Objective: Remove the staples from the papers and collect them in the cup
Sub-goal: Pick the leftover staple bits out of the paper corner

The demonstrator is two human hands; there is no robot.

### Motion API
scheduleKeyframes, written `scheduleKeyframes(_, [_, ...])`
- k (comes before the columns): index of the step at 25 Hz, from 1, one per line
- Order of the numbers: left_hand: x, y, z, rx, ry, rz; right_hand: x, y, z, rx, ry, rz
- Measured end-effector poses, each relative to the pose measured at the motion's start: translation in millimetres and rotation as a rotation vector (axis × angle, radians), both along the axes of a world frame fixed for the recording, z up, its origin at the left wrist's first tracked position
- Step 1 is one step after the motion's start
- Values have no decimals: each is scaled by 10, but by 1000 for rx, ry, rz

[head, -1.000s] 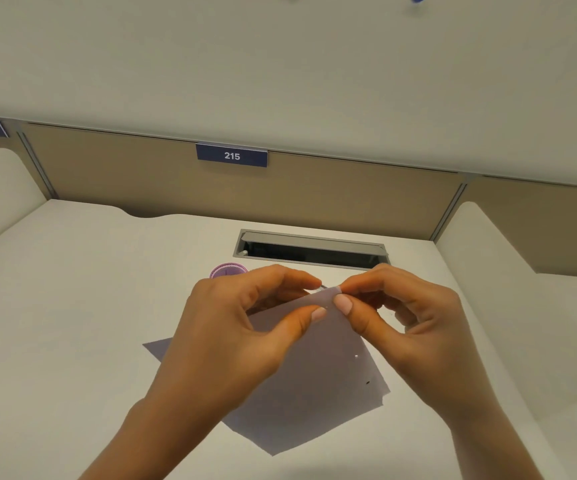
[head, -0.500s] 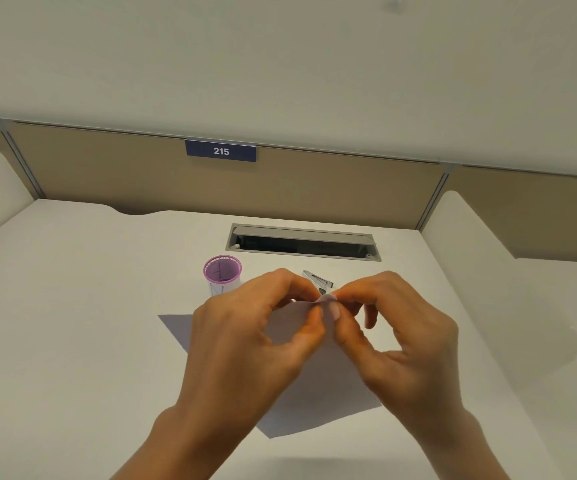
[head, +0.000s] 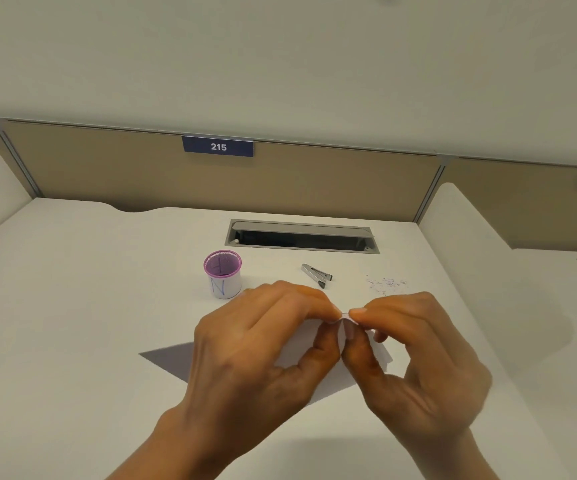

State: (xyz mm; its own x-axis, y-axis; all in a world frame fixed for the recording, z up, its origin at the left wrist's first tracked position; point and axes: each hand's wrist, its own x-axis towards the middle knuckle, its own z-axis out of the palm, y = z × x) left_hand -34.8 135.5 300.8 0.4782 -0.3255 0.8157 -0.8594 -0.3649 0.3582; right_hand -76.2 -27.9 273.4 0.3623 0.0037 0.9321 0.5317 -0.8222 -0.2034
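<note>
Two hands are working at one raised corner of the paper, so by my reading you are in the pulling step, not yet the collecting one. Your left hand pinches that corner between thumb and forefinger. Your right hand pinches the same corner from the other side, its fingertips almost against the left ones. Neither hand is open; both grip the sheet. The sheet lies on the desk nearer to you than the cup, with one grey corner poking out to the cup's near left. The staple itself is too small to see between your nails, so I cannot tell whether it is seated, half out or free. The cup stands upright with its purple rim open to you, though its contents cannot be made out. The staple remover lies untouched to the right of the cup. Farther right of the cup sits a scatter of tiny specks, possibly loose staples, though that is unclear. Your next move likely calls for the left pinch to keep the corner steady while the right one draws the staple clear. Then carry the staple back and left to the cup and release it directly above the rim, since so small a thing would easily go astray.
</note>
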Motion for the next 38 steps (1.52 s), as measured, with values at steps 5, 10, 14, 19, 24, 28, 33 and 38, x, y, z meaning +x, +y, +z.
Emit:
scheduleKeyframes(5, [-65, 29, -11, -43, -26, -19, -71, -25, 4, -66, -41, 67])
scheduleKeyframes(10, [-33, 96, 10, 11, -115, -93, -179, -51, 173, 235, 241, 387])
scheduleKeyframes(14, [21, 215, 61, 72, -99, -243, -231, -156, 471, 314, 607, 605])
scheduleKeyframes(19, [15, 252, 84, -33, 94, -475, -204, -179, 687, 10, 684, 610])
scheduleKeyframes(24, [-28, 254, 168, -146, 337, -560, -228, -156, 825, -138, 628, 616])
scheduleKeyframes(28, [-55, 258, 191, -172, 445, -583, -264, -127, 875, -205, 622, 599])
scheduleKeyframes(33, [-54, 242, 212, -168, 513, -595, -274, -119, 928, -315, 612, 503])
scheduleKeyframes(38, [-43, 217, 139, -190, 556, -627, -261, -78, 865, -392, 587, 444])
